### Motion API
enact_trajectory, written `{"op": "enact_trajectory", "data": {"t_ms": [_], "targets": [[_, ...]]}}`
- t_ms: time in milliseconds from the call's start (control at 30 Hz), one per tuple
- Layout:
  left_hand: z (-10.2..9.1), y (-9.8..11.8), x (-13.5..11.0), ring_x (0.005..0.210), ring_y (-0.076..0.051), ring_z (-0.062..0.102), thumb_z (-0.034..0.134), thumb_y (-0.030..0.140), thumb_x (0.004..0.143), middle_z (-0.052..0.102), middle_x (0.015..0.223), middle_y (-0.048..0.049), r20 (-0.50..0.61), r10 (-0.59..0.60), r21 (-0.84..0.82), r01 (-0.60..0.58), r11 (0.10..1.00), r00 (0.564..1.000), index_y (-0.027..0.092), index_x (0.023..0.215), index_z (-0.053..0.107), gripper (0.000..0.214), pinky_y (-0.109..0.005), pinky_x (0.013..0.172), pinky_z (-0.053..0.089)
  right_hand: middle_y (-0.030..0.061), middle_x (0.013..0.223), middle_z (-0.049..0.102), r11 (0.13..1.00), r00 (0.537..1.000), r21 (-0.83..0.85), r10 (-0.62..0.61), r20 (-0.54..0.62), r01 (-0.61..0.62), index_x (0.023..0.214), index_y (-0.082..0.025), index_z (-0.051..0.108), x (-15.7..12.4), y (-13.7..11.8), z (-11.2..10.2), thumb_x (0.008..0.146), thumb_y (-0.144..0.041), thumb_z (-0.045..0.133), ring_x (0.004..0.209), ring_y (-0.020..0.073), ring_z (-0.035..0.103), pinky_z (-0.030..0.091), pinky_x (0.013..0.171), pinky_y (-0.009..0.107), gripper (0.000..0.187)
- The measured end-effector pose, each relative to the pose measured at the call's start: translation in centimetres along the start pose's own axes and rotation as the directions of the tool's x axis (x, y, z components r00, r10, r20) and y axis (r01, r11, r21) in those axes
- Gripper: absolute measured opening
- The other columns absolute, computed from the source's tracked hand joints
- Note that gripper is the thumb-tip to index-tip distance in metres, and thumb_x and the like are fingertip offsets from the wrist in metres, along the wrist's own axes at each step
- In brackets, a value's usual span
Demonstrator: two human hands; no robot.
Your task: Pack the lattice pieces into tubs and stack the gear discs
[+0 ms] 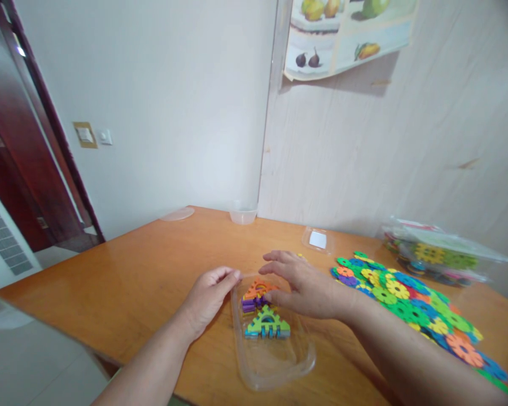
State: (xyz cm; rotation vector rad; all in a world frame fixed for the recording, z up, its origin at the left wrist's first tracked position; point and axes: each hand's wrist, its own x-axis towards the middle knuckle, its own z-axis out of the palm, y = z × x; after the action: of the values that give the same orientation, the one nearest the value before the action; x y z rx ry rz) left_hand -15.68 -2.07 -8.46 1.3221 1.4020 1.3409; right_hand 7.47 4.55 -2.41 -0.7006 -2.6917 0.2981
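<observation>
Currently, the green triangular block (268, 324) lies in the near part of the clear container (275, 380), with the orange block (258, 288) and the purple block (249, 305) just beyond it. I have my right hand (298, 282) over these farther blocks, palm down, fingers spread and thumb apart from them; I can't tell whether the thumb touches a block. My left hand (209, 296) is at the container's far-left corner, fingers curled and thumb reaching the rim, though I can't tell whether it pinches it. My forearms come in from the lower left and lower right, angled inward.

Under all this I see an orange-brown wooden table (173, 259). To the right lies a heap of coloured notched discs (406, 299), with a filled clear box (444, 248) behind it. Farther back are a small clear case (317, 239) with a white patch, a clear bowl (243, 214) near the wall (173, 113) and a flat clear lid (178, 214). Beyond, I make out a fruit picture (347, 39) hanging above, wall switches (84, 134), a dark red door (21, 141) and pale floor (59, 372).
</observation>
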Motion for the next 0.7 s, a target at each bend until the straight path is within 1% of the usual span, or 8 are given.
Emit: {"op": "enact_trajectory", "data": {"t_ms": [100, 233, 300, 467, 600, 700], "targets": [[0.0, 0.0, 0.0, 0.083, -0.021, 0.060, 0.063, 0.056, 0.082, 0.071, 0.084, -0.0038, 0.006, 0.005, 0.002, -0.005, 1.000, 1.000, 0.016, 0.085, 0.070, 0.041, -0.028, 0.076, 0.044, 0.0144, 0.145, 0.048, 1.000, 1.000, -0.008, -0.016, 0.026, 0.016, 0.125, -0.023, 0.064, 0.5, -0.5, 0.8, 0.085, -0.037, 0.064, 0.135, 0.0298, 0.043, 0.035, 0.110, 0.049, 0.043], [0.1, 0.2, 0.0, 0.081, -0.020, 0.059, 0.063, 0.055, 0.081, 0.070, 0.082, -0.0031, 0.005, -0.008, 0.005, 0.008, 1.000, 1.000, 0.015, 0.084, 0.070, 0.040, -0.028, 0.075, 0.044, 0.0141, 0.145, 0.049, 1.000, 1.000, 0.014, -0.006, 0.005, 0.006, 0.121, -0.023, 0.065, 0.9, -0.5, 1.1, 0.083, -0.037, 0.065, 0.134, 0.0288, 0.044, 0.036, 0.110, 0.047, 0.040], [0.1, 0.2, 0.0, 0.082, -0.021, 0.059, 0.063, 0.055, 0.082, 0.070, 0.082, -0.0033, 0.007, -0.007, 0.000, 0.007, 1.000, 1.000, 0.015, 0.084, 0.070, 0.040, -0.028, 0.075, 0.044, 0.0135, 0.144, 0.049, 1.000, 1.000, 0.019, -0.011, -0.001, 0.011, 0.118, -0.023, 0.066, 1.0, -0.5, 1.1, 0.082, -0.034, 0.066, 0.133, 0.0278, 0.045, 0.037, 0.109, 0.046, 0.037], [0.1, 0.0, 0.0, 0.084, -0.021, 0.060, 0.062, 0.054, 0.082, 0.071, 0.085, -0.0038, 0.008, 0.003, -0.007, -0.003, 1.000, 1.000, 0.015, 0.085, 0.070, 0.040, -0.029, 0.077, 0.044, 0.0124, 0.146, 0.046, 0.999, 0.999, -0.002, -0.051, 0.018, 0.051, 0.122, -0.028, 0.066, 1.0, -0.4, 1.5, 0.082, -0.029, 0.065, 0.134, 0.0297, 0.044, 0.037, 0.108, 0.049, 0.040], [0.1, 0.0, 0.1, 0.084, -0.021, 0.061, 0.063, 0.054, 0.082, 0.071, 0.084, -0.0039, 0.006, 0.008, -0.013, -0.008, 1.000, 1.000, 0.016, 0.085, 0.070, 0.039, -0.028, 0.077, 0.045, 0.0124, 0.145, 0.046, 0.998, 0.998, 0.009, -0.054, 0.015, 0.054, 0.118, -0.029, 0.069, 1.1, -0.4, 1.8, 0.083, -0.032, 0.066, 0.134, 0.0306, 0.043, 0.037, 0.107, 0.050, 0.035], [0.1, 0.1, 0.0, 0.084, -0.021, 0.061, 0.063, 0.055, 0.081, 0.071, 0.084, -0.0041, 0.008, 0.007, -0.015, -0.007, 1.000, 1.000, 0.016, 0.084, 0.070, 0.040, -0.028, 0.076, 0.045, 0.0128, 0.146, 0.046, 0.998, 0.998, 0.022, -0.062, 0.010, 0.062, 0.119, -0.029, 0.069, 1.2, -0.5, 1.7, 0.082, -0.032, 0.066, 0.135, 0.0304, 0.042, 0.037, 0.107, 0.050, 0.037]]}}
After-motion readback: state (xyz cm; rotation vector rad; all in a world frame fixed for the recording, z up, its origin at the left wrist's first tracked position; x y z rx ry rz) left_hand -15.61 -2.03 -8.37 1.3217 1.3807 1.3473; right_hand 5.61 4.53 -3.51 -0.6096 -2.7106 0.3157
